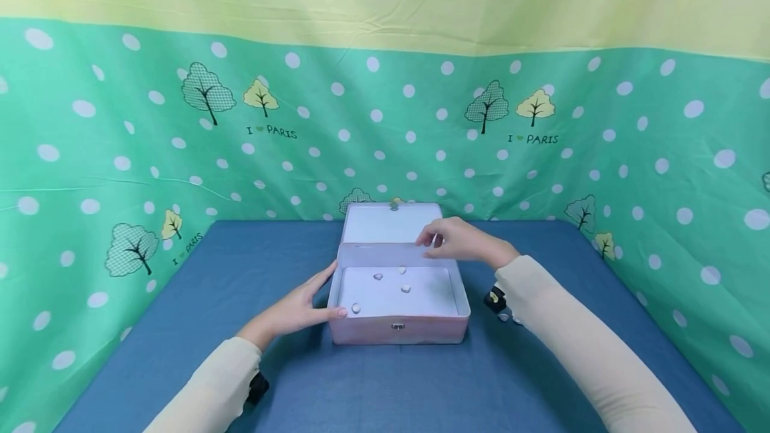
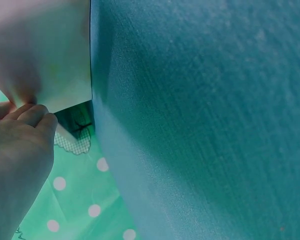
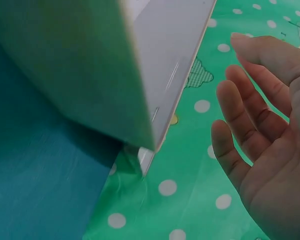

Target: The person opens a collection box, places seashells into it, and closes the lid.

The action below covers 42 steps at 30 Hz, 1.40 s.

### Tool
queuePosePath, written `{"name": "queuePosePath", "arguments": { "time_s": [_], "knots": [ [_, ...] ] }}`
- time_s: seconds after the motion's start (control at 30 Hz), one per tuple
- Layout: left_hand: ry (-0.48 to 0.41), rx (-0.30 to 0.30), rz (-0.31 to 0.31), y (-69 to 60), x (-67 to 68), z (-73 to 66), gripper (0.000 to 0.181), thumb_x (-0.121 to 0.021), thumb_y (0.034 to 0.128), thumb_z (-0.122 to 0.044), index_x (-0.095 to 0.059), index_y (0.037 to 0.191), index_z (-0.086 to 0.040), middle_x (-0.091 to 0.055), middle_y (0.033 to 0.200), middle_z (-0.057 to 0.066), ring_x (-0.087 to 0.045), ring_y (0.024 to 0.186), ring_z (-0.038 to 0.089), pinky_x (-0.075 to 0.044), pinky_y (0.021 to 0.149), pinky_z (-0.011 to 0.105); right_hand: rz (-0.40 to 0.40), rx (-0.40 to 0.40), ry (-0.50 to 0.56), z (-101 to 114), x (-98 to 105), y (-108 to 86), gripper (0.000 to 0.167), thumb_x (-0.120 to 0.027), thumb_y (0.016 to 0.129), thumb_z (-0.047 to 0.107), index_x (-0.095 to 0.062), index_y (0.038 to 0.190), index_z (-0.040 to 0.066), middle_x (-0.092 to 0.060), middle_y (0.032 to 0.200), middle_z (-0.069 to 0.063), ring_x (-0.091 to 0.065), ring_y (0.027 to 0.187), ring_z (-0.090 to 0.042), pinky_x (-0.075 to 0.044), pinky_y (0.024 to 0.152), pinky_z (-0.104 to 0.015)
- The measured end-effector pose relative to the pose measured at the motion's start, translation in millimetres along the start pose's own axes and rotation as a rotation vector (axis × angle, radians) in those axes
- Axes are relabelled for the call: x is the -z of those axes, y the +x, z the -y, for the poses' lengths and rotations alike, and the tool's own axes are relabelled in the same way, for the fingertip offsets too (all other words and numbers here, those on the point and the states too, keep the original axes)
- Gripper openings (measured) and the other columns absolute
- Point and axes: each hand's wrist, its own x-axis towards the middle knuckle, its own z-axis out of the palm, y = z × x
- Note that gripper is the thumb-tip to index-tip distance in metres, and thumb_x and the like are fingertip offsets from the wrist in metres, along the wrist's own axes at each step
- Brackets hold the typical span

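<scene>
A pink tin box (image 1: 398, 331) stands on the table with its hinged lid (image 1: 392, 222) raised at the back. Several small, pale, shiny pieces (image 1: 406, 289) lie scattered on its white floor; their kind is too small to tell. My left hand (image 1: 299, 304) rests against the box's left side, thumb on the rim near the front corner and fingers along the outer wall. Over the right rear part of the box hovers my right hand (image 1: 457, 240), fingers loosely bent. Nothing shows between its fingers in the right wrist view, where the palm (image 3: 280, 170) faces the camera.
A couple of small shiny pieces (image 1: 504, 317) lie on the blue tabletop (image 1: 397, 386) right of the box, partly behind the right sleeve. Black wrist devices (image 1: 258, 388) sit under both cuffs. A green dotted curtain (image 1: 385, 119) encloses the back and sides.
</scene>
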Motion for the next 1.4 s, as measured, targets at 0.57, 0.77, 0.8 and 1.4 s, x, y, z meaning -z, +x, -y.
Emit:
{"name": "queuePosePath", "arguments": {
  "time_s": [0.57, 0.77, 0.8, 1.4],
  "knots": [
    [-0.019, -0.006, 0.004, -0.7, 0.0, -1.1, 0.101, -0.075, 0.0877, -0.049, -0.010, 0.162, -0.032, -0.011, 0.167, 0.010, -0.011, 0.151, 0.036, -0.022, 0.111, 0.067, -0.033, -0.049, -0.037, -37.9, 4.5, -52.7, 0.022, -0.072, 0.093, 0.015, -0.073, 0.114, 0.008, -0.069, 0.111, -0.007, -0.062, 0.087, -0.013, -0.054, 0.078, -0.034],
    [-0.007, 0.017, 0.005, -1.1, -1.7, -2.4, 0.104, -0.074, 0.0865, -0.053, -0.008, 0.163, -0.031, -0.010, 0.167, 0.006, -0.011, 0.151, 0.034, -0.022, 0.111, 0.066, -0.030, -0.076, -0.036, -54.8, 3.9, -76.1, 0.019, -0.073, 0.093, 0.017, -0.073, 0.112, 0.012, -0.069, 0.109, -0.003, -0.062, 0.087, -0.012, -0.054, 0.077, -0.033],
    [-0.008, 0.024, 0.004, -1.1, -2.1, -2.5, 0.104, -0.075, 0.0862, -0.053, -0.008, 0.163, -0.032, -0.010, 0.167, 0.005, -0.011, 0.151, 0.033, -0.022, 0.112, 0.065, -0.030, -0.079, -0.034, -57.7, 3.9, -80.1, 0.019, -0.073, 0.093, 0.017, -0.073, 0.111, 0.013, -0.069, 0.109, -0.001, -0.062, 0.087, -0.012, -0.054, 0.077, -0.033],
    [-0.010, 0.021, 0.001, -0.9, -2.2, -3.1, 0.101, -0.075, 0.0871, -0.051, -0.009, 0.162, -0.035, -0.010, 0.167, 0.007, -0.011, 0.151, 0.036, -0.022, 0.110, 0.068, -0.039, -0.148, 0.000, -85.3, 1.0, -134.6, 0.022, -0.074, 0.092, 0.017, -0.072, 0.112, 0.007, -0.069, 0.105, -0.005, -0.062, 0.086, -0.013, -0.053, 0.074, -0.033]
  ]
}}
